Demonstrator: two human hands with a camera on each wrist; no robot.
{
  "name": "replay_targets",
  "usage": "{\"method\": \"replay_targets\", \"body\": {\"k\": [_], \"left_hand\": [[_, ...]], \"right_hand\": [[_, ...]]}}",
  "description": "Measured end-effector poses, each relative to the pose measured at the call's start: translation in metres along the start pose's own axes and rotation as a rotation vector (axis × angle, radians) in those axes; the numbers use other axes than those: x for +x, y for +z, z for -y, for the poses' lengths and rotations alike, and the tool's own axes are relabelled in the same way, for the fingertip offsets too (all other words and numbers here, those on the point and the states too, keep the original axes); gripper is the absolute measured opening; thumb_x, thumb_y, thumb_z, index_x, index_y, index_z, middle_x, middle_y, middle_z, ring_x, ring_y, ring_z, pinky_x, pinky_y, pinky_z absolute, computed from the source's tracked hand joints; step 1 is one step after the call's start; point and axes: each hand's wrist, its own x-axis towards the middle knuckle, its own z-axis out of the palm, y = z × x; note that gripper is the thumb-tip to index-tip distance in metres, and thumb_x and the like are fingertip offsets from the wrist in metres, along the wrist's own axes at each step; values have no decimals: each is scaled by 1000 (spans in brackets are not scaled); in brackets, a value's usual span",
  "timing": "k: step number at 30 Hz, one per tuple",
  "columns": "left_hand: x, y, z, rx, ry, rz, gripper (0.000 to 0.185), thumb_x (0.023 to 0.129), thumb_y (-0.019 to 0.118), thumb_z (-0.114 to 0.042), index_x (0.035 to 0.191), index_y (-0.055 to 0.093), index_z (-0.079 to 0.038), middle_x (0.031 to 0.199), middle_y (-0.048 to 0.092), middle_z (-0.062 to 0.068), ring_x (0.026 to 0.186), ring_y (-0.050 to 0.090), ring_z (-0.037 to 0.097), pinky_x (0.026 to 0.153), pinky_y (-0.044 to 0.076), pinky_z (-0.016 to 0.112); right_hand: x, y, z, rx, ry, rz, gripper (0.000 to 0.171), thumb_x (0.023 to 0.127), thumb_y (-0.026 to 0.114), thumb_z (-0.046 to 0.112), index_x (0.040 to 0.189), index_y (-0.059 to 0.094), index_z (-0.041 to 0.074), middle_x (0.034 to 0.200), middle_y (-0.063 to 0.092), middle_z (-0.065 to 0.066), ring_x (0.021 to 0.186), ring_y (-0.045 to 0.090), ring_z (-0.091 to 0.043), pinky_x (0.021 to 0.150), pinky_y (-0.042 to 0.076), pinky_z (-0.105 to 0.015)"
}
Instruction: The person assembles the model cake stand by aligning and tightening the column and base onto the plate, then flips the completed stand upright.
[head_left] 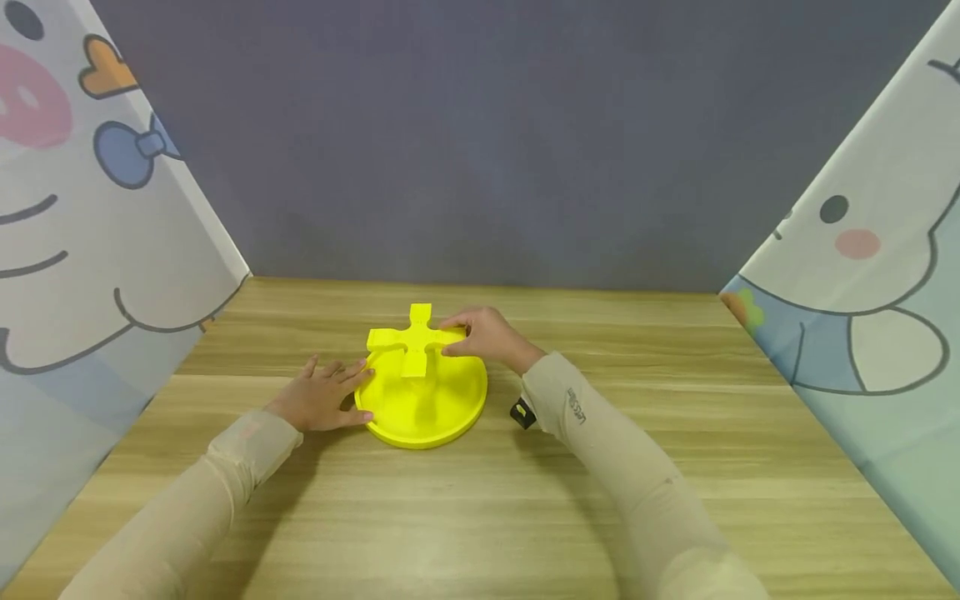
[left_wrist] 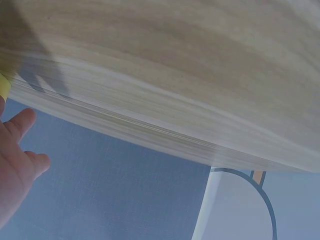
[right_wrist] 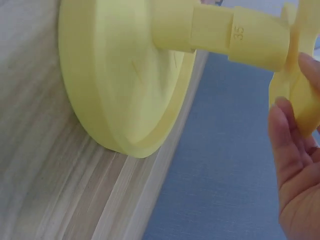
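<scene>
Item: yellow round base (head_left: 420, 412) with central post (right_wrist: 220, 32), standing mid-table on the wooden table (head_left: 480, 517). Left hand (head_left: 322, 396) lies flat, fingers straight, against the base's left rim, apparently to steady it. Right hand (head_left: 487, 333) pinches one arm of the yellow cross-shaped top piece (head_left: 415, 340), which sits on the post, seemingly for seating or turning it. Surroundings: grey backdrop (head_left: 495, 142), cartoon-print side panels (head_left: 90, 233), small black object (head_left: 522, 412) at the right wrist. Nothing obstructs either hand.
</scene>
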Motion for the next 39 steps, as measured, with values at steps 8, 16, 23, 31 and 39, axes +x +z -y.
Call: {"method": "replay_targets", "body": {"k": [8, 16, 23, 31, 39], "left_hand": [[4, -1, 4, 0, -8, 27, 83, 89, 48, -65, 146, 39, -6, 149, 37, 18, 130, 37, 49, 105, 12, 71], [5, -2, 3, 19, -6, 53, 84, 88, 47, -68, 145, 41, -6, 149, 38, 17, 130, 37, 48, 105, 13, 70], [3, -2, 2, 11, 3, 38, 84, 89, 47, -66, 145, 40, -5, 148, 38, 18, 130, 37, 49, 105, 14, 71], [4, -3, 1, 15, 4, 29, 83, 88, 47, -66, 145, 40, -6, 149, 37, 17, 129, 38, 49, 104, 14, 71], [2, -4, -1, -3, 0, 41, 82, 89, 48, -65, 146, 40, -5, 150, 36, 18, 130, 37, 49, 104, 13, 72]], "right_hand": [[-6, -7, 0, -31, -99, 63, 43, 82, 72, 8, 124, 64, 3, 103, 65, -8, 71, 55, -15, 65, 49, -23], [-15, -7, 1, -91, -107, 143, 51, 80, 77, 15, 127, 62, 4, 110, 66, -9, 82, 59, -14, 70, 51, -21], [-21, -6, 16, -274, -231, 175, 48, 83, 76, 21, 125, 63, 1, 106, 67, -9, 76, 59, -12, 70, 48, -18], [-22, -9, 27, -383, -238, -5, 31, 88, 70, 17, 118, 69, 7, 107, 67, -7, 80, 60, -20, 72, 49, -26], [-6, -11, 14, -189, -108, -19, 51, 88, 71, 14, 135, 54, 6, 144, 45, -14, 133, 40, -28, 108, 36, -40]]}}
